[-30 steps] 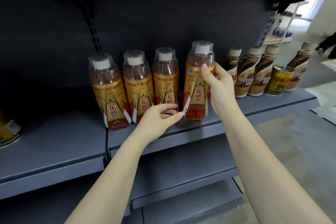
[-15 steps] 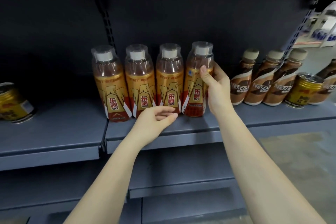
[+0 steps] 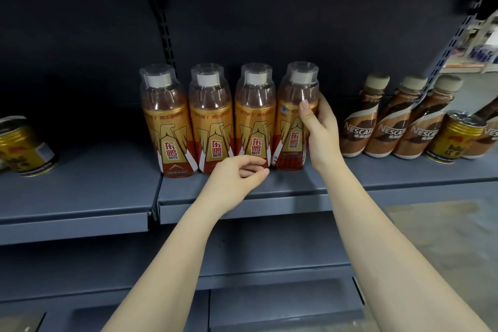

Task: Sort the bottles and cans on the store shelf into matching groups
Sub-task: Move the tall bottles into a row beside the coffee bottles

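Note:
Several orange energy-drink bottles stand in a row on the grey shelf (image 3: 269,191). My right hand (image 3: 320,137) wraps the rightmost orange bottle (image 3: 292,127), which stands upright against its neighbour (image 3: 254,121). At the foot of that neighbour, my left hand (image 3: 237,175) rests with loosely curled fingers, touching its base. To the right stand three brown Nescafe bottles (image 3: 390,127), a gold can (image 3: 455,137) and part of a further brown bottle behind it. Another gold can (image 3: 24,145) lies tilted at the far left.
The shelf's left panel (image 3: 80,191) lies bare between the left can and the orange row. A perforated upright (image 3: 447,43) runs behind the Nescafe bottles. Lower shelves (image 3: 269,264) sit below, with floor at the right.
My right hand has brought the rightmost orange bottle down and left, so it now stands on the shelf against the row. My view has shifted left, revealing the left can.

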